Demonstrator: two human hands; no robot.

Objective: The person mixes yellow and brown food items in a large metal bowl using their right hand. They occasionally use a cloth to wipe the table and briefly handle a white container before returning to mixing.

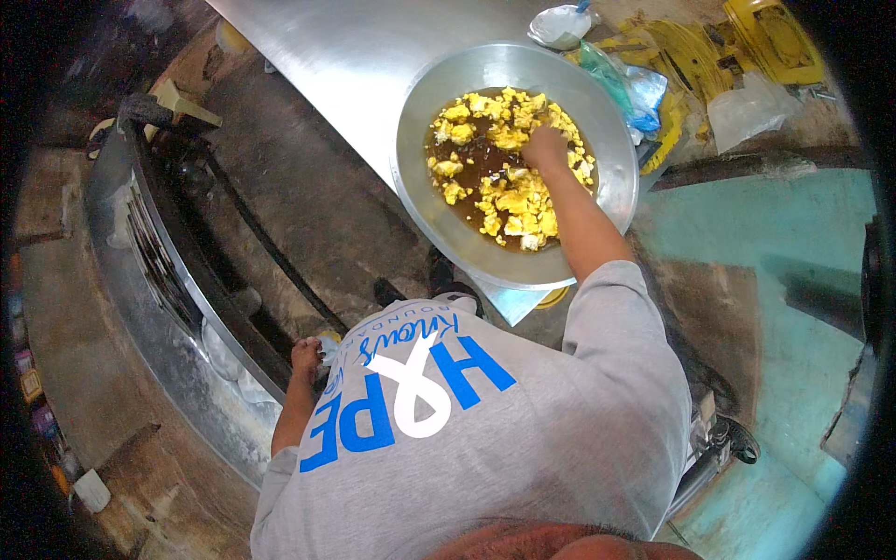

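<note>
A wide metal bowl (605,187) holds brown liquid with many soft yellow lumps (523,198) scattered through it, some of them pale inside. Into its right half reaches my right hand (546,149), the fingers bent down and drawn together among the lumps. Whatever they grip is hidden beneath the hand. At my left side, low by the shirt, my left hand (306,358) is closed on a small crumpled plastic bag (329,347) with a bit of yellow at its top. The shirt covers part of that bag.
The bowl stands on a shiny metal table (345,56). Beyond it lie plastic bags (644,93) and a yellow plastic crate (775,42). Along the left runs a metal machine (154,252) with a dark inner edge. A pale green surface (756,224) is at right.
</note>
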